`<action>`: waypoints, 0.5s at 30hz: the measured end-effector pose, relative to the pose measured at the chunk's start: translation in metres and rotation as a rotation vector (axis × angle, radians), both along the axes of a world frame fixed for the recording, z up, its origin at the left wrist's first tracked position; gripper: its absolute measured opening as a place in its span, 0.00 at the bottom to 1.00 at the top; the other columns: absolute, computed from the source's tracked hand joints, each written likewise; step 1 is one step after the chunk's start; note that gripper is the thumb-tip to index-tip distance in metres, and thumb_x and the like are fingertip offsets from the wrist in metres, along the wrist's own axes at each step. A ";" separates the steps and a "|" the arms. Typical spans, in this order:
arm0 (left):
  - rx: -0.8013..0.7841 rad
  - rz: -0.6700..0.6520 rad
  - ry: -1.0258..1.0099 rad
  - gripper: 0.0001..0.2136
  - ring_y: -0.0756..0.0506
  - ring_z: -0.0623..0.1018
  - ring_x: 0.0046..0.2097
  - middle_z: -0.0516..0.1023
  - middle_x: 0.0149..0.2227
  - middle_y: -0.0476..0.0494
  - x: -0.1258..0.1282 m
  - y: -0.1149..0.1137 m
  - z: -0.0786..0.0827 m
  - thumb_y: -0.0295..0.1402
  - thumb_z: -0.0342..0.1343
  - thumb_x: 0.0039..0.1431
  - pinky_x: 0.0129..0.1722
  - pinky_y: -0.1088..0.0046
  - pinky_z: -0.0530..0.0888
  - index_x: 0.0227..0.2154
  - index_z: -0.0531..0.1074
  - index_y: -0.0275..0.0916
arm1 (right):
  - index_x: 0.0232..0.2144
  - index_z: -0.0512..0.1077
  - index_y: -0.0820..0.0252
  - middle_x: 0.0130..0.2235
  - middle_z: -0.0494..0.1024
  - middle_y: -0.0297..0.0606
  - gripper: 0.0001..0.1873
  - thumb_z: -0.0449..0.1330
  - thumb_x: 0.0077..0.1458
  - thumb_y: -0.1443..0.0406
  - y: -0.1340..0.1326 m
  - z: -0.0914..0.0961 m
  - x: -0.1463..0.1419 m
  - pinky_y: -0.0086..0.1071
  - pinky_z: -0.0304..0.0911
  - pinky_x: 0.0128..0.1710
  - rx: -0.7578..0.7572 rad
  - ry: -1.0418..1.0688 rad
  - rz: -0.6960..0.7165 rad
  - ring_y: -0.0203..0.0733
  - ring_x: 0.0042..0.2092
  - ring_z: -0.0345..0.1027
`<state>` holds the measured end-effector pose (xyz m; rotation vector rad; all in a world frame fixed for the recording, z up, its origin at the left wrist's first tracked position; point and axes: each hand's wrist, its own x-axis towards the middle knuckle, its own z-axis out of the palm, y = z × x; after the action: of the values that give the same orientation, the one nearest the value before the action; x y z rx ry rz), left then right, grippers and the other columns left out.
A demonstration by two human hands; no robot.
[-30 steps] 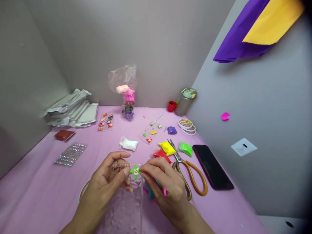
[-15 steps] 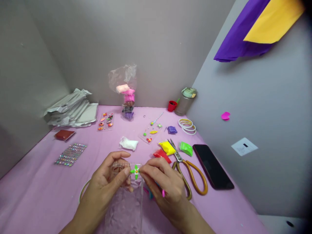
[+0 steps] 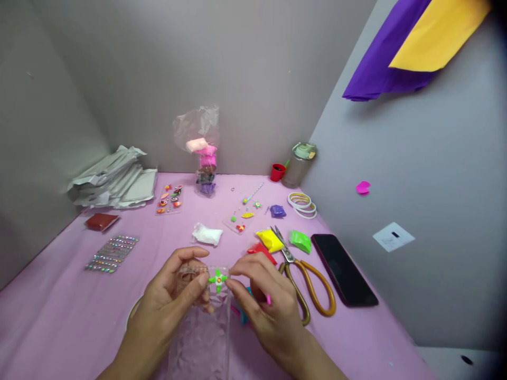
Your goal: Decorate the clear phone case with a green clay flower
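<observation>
My left hand (image 3: 170, 293) grips a clear phone case (image 3: 200, 343) at its upper left, with the thumb on the front. A small clay flower (image 3: 218, 281) with green petals, a white middle and an orange centre sits on the case's upper right. My right hand (image 3: 267, 301) is beside it, the thumb and forefinger slightly apart at the flower's right petal. Tucked in this hand's curled fingers is a slim tool with a pink tip (image 3: 269, 299); most of it is hidden. A teal object (image 3: 245, 312) shows beneath the hand, partly covered.
Scissors (image 3: 293, 258) lie right of my right hand, near a phone (image 3: 344, 269). Around them are yellow (image 3: 270, 240), red (image 3: 261, 251) and green (image 3: 300, 241) clay packets. A white clay packet (image 3: 207, 234) lies ahead. Gem stickers (image 3: 112, 254) are at left, a bottle (image 3: 299, 166) behind.
My right thumb and forefinger have loosened and drawn slightly off the flower's right petal. The flower lies flatter toward me on the case. My left hand keeps its grip.
</observation>
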<state>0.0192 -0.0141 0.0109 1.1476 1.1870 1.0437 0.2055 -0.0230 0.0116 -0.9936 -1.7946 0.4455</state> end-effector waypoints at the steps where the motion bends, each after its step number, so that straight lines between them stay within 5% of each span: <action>1: 0.000 -0.003 -0.001 0.17 0.47 0.78 0.29 0.76 0.29 0.54 0.000 0.000 0.000 0.43 0.60 0.62 0.33 0.72 0.76 0.50 0.68 0.46 | 0.39 0.73 0.59 0.36 0.75 0.36 0.03 0.61 0.62 0.69 0.000 0.000 0.000 0.28 0.65 0.35 -0.098 0.045 -0.007 0.36 0.35 0.69; 6: 0.003 -0.007 -0.019 0.17 0.47 0.78 0.28 0.76 0.29 0.53 0.001 -0.001 0.001 0.44 0.60 0.61 0.32 0.71 0.77 0.50 0.68 0.45 | 0.38 0.72 0.57 0.28 0.66 0.28 0.09 0.60 0.63 0.58 0.000 0.003 -0.002 0.26 0.53 0.24 -0.604 0.341 0.115 0.32 0.26 0.54; 15: 0.004 -0.022 -0.031 0.17 0.47 0.77 0.29 0.75 0.29 0.53 0.004 0.002 -0.002 0.44 0.60 0.62 0.31 0.71 0.78 0.50 0.67 0.45 | 0.39 0.70 0.57 0.28 0.64 0.25 0.07 0.61 0.62 0.60 0.003 -0.001 -0.002 0.24 0.45 0.22 -0.776 0.555 0.206 0.28 0.24 0.48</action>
<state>0.0231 -0.0124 0.0089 1.1411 1.1459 1.0445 0.2039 -0.0197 0.0106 -1.0451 -1.2129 1.4676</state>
